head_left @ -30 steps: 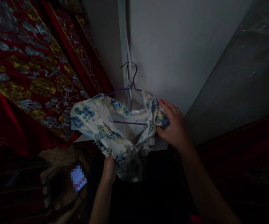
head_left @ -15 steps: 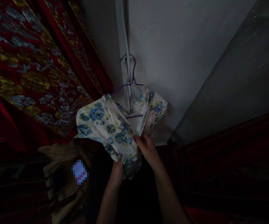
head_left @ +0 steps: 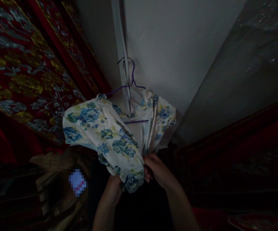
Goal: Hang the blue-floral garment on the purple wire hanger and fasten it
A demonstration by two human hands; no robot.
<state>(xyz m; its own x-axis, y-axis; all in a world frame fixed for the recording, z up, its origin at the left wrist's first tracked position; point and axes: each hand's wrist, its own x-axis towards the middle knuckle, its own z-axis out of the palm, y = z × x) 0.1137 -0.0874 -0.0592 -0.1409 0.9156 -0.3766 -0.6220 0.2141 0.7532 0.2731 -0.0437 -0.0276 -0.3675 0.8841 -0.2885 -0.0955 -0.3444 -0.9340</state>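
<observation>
A short-sleeved white blouse with blue and green flowers hangs on a thin purple clothes hanger, its front gaping at the neck. My right hand is closed on the front edge low down, with some fingertips showing below the cloth. At the lower left of the blouse, my left hand grips the fabric near the hem; its fingers are mostly hidden by the cloth. The hanger's hook catches on a pale strap that runs down the wall.
Red cloth with gold and silver embroidery drapes on the left. Behind the blouse is a pale wall, with shiny clear plastic sheeting at right. A wooden chair stands lower left, beside a blurred pale patch. Dark red fabric lies right.
My right hand has slid down the front edge of the blouse. The blouse's lower part is drawn closer and lower, and the view has shifted slightly.
</observation>
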